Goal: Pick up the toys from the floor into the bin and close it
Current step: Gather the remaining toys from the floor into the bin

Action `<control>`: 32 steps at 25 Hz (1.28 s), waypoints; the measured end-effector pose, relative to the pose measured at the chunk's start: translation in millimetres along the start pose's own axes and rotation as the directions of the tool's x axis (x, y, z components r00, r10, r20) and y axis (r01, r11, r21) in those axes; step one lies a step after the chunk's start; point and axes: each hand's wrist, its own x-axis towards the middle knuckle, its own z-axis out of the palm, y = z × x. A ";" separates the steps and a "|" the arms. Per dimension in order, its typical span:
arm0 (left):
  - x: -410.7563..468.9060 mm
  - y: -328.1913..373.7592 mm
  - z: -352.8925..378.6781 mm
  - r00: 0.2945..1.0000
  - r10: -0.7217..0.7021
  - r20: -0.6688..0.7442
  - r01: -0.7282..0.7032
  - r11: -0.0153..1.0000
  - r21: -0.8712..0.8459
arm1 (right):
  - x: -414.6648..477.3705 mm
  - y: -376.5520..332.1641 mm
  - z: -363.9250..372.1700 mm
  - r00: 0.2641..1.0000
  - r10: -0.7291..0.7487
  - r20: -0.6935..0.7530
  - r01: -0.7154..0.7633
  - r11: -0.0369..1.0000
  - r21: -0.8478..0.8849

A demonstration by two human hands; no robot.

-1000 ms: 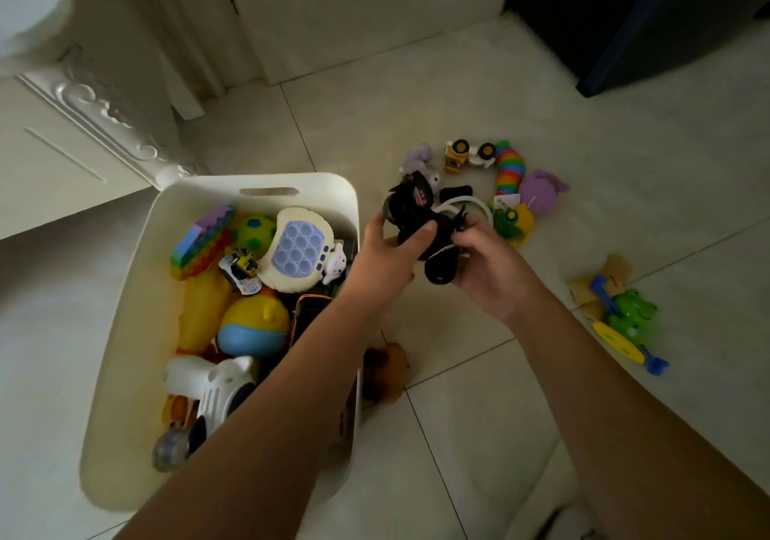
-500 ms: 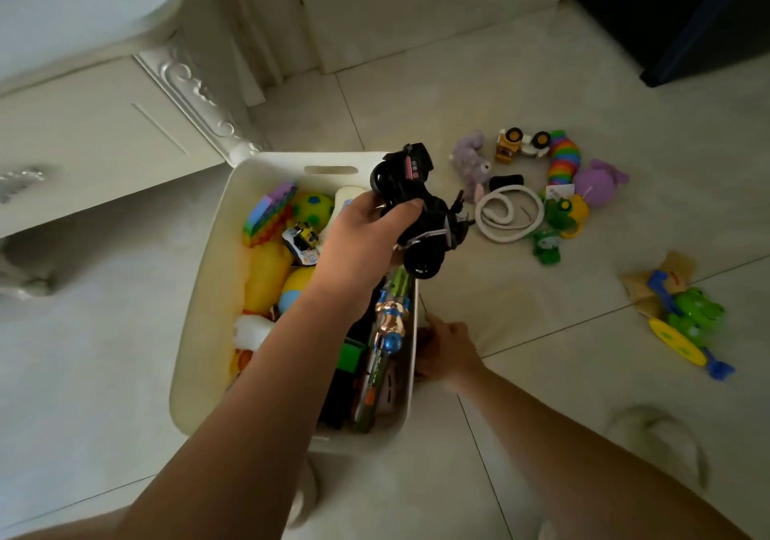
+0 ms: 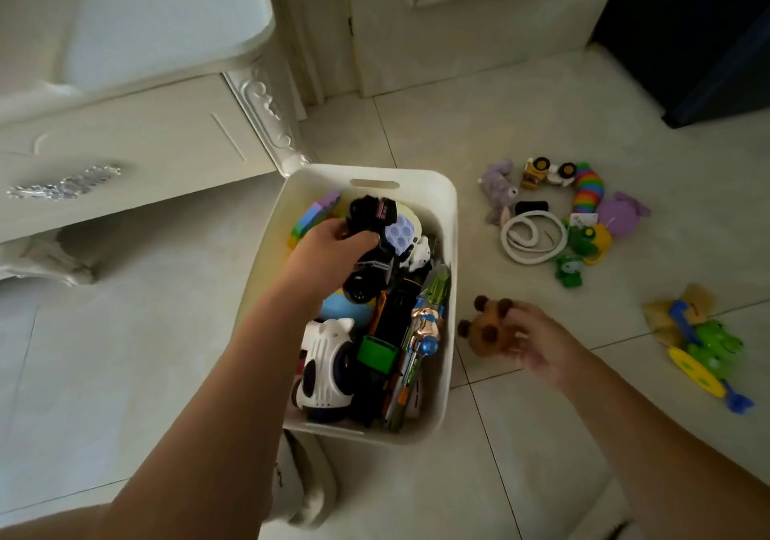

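A white plastic bin point(image 3: 452, 247) stands open on the tiled floor, packed with several toys. Over its middle, my left hand point(image 3: 333, 254) grips a black toy car point(image 3: 371, 247). Just right of the bin, my right hand point(image 3: 537, 341) is closed around a small brown plush bear point(image 3: 485, 325), lifted slightly off the floor. Further right lie a white coiled snake point(image 3: 533, 237), a purple plush point(image 3: 498, 189), a rainbow slug point(image 3: 587, 191), a yellow wheeled toy point(image 3: 541, 170), a round purple plush point(image 3: 623, 216) and green frog toys point(image 3: 583, 243). No lid is visible.
A white ornate cabinet point(image 3: 125, 135) stands left of the bin, a door point(image 3: 458, 18) behind it. A dark piece of furniture point(image 3: 700, 31) fills the top right. A green frog toy with yellow and blue parts point(image 3: 708, 343) lies at far right. My slippered foot point(image 3: 300, 481) is below the bin.
My left hand carried the black toy car from beside the bin to above its contents. My right hand left the car, reached down beside the bin and took the brown plush bear.
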 end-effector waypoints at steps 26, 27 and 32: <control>-8.1 -58.5 23.6 0.966 0.190 0.174 -0.241 0.906 0.348 | -21.1 -82.1 169.1 0.639 -0.681 0.358 0.111 -0.378 -0.919; -5.6 -57.7 23.0 0.967 0.186 0.172 -0.238 0.901 0.362 | -19.5 -74.6 164.9 0.647 -0.684 0.337 0.123 -0.343 -0.931; -3.5 -42.0 27.4 0.975 0.200 0.098 -0.223 0.891 0.395 | -24.6 -64.5 150.5 0.535 -0.643 0.548 0.375 -0.400 -0.836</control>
